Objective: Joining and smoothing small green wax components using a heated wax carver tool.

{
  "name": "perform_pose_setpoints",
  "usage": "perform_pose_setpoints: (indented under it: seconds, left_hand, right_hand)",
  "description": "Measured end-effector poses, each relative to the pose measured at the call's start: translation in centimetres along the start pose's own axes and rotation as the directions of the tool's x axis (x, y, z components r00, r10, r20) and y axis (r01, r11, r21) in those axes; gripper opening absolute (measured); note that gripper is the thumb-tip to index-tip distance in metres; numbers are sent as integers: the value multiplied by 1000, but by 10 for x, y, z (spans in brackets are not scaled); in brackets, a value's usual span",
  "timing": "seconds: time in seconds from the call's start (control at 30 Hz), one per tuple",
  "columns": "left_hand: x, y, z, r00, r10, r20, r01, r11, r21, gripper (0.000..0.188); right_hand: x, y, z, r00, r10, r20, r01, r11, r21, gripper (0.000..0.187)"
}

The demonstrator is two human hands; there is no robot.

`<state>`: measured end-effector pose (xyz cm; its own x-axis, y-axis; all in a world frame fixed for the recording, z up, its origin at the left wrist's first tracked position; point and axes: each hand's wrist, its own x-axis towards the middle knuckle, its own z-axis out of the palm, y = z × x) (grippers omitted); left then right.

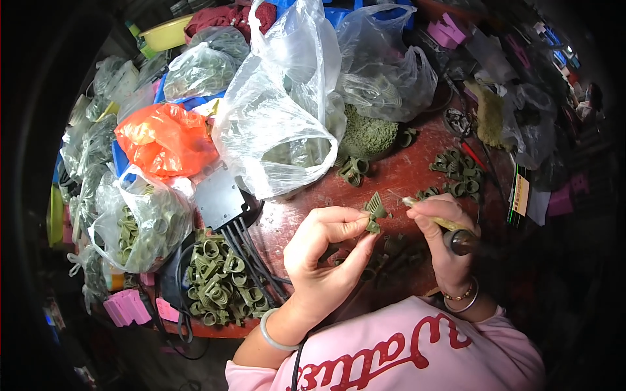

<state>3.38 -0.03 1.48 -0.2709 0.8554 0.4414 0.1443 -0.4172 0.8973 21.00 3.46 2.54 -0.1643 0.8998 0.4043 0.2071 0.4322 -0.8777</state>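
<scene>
We've got a pink top (404, 355) filling the bottom centre of the frame, with big red script lettering across it. The left hand (323, 254) has a pale jade-looking bangle (274, 333) at the wrist; the right hand (447, 244) wears a beaded bracelet (462, 294) plus a thin silvery one. Bare forearms otherwise.

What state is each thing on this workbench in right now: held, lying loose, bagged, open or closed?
Left hand: pinching a small green part.
Small green part: held up off the table.
Right hand: gripping a pointed tool.
Pointed tool: held, tip toward the part.
Green rings: heaped loose on the table.
Clear bag: open at the top.
Orange bag: bunched up, closed.
</scene>
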Motion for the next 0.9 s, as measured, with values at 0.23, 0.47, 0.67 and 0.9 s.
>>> perform_pose_setpoints:
  seconds: [0.23, 0.47, 0.67, 0.9]
  left_hand:
    - [-1, 4, 0, 995, -100, -24, 99, 994, -37, 20]
    - [-3, 1, -3, 998, -59, -10, 59, 998, -11, 20]
    - [-2, 1, -2, 991, -135, -5, 134, 989, -66, 20]
    - [-3, 4, -2, 986, -164, 11, 165, 984, -75, 21]
  right_hand:
    - [2, -6, -5, 969, -141, 201, 146, 989, -13, 25]
    - [-1, 6, -5, 967, -215, 139, 228, 971, -79, 24]
    - [-3, 11, -6, 984, -174, 45, 176, 982, -69, 23]
    - [-1, 8, -11, 984, -156, 90, 165, 981, -99, 22]
